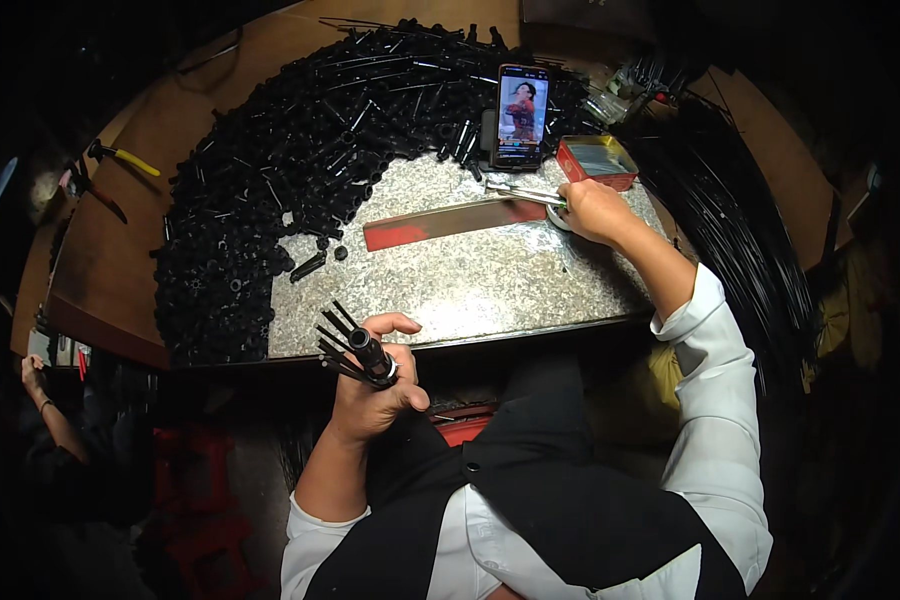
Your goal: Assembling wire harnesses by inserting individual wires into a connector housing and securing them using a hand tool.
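Note:
My left hand is raised just in front of the table's near edge. It holds a black tubular piece with several thin black rods fanning out to its left; the index finger and thumb stick out to the right. Across the table, my right hand is closed around a slim metal tool, which looks like long-nosed pliers with some green at the handle. Its jaws point left, above a long flat bar with worn red paint. A pale ring lies beneath the right hand, partly hidden.
A big heap of black tubular parts covers the table's far and left side. A phone stands upright near a red tin. Long black rods lie at the right. A yellow-handled hammer and another person's hand are at the left.

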Tool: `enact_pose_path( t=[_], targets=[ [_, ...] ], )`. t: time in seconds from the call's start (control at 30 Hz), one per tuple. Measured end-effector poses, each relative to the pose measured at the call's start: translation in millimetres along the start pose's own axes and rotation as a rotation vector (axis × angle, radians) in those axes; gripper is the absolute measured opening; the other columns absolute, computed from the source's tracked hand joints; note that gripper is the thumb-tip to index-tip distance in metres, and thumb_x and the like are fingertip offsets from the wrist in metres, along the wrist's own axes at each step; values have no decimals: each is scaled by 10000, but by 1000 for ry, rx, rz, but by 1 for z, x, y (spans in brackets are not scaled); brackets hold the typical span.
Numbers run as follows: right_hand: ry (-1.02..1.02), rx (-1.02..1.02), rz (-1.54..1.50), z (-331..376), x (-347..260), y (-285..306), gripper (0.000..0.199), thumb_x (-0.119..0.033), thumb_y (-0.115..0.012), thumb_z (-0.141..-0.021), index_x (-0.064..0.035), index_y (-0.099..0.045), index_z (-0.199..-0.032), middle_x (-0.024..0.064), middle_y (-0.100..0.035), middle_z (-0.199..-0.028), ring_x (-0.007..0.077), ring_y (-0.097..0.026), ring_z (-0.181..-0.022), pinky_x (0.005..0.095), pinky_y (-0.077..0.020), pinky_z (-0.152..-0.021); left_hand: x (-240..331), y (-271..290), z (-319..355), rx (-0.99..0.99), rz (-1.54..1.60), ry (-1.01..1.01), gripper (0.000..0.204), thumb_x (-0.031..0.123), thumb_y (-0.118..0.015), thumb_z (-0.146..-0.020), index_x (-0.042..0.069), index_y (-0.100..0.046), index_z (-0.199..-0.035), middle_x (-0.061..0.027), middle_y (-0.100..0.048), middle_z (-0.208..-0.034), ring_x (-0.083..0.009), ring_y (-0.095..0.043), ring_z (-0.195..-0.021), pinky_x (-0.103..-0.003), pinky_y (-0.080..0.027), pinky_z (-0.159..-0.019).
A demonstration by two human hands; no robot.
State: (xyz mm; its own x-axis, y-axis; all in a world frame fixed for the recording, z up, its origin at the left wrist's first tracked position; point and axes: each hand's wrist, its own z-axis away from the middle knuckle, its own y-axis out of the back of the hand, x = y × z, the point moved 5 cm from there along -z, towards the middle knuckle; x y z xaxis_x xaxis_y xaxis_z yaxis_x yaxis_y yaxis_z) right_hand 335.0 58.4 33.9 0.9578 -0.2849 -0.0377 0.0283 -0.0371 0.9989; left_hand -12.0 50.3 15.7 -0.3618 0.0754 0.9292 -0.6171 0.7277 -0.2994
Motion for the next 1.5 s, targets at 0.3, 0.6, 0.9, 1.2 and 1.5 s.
enact_pose_path(
  t=[0.3,0.6,0.9,1.2,1.5],
  targets=[
    [42,25,-9,-3,3,-1,187,-184,-615,-780,-31,-623,-888,202,-647,-809,369,-630,-822,456,-489,-739,-3,4,-1,-45,-62,-18,716,104,-831,-630,-24,-374,-1167,34,-436,-558,-70,-427,-478,-212,-351,-487],
    [-48,48,-98,11,6,7,216,-174,-617,-772,-41,-607,-942,201,-648,-857,367,-623,-866,463,-476,-769,-6,4,0,-31,-41,-1,731,161,-837,-654,-29,-368,-1181,32,-446,-567,-74,-440,-492,-211,-360,-500],
    [44,220,-1190,60,-68,6,87,-128,-532,-882,-56,-573,-856,-43,-462,-630,53,-412,-556,226,-328,-506,-8,-3,-12,85,-74,-67,610,113,-802,-713,-22,-433,-1179,65,-462,-556,-6,-393,-504,-157,-287,-494],
    [424,23,-1647,111,-170,6,76,-70,-526,-904,2,-547,-910,61,-506,-962,71,-464,-630,215,-385,-545,-3,-9,-13,105,-144,-46,605,25,-791,-708,14,-433,-1195,67,-453,-667,-6,-420,-588,-154,-347,-569],
    [529,47,-1573,119,-196,-3,57,-13,-535,-876,15,-573,-909,78,-509,-1014,138,-549,-866,294,-443,-820,-6,-3,-8,146,-66,-32,706,181,-862,-642,-8,-452,-1185,-50,-559,-1041,-110,-547,-952,-269,-470,-834]
  ],
)
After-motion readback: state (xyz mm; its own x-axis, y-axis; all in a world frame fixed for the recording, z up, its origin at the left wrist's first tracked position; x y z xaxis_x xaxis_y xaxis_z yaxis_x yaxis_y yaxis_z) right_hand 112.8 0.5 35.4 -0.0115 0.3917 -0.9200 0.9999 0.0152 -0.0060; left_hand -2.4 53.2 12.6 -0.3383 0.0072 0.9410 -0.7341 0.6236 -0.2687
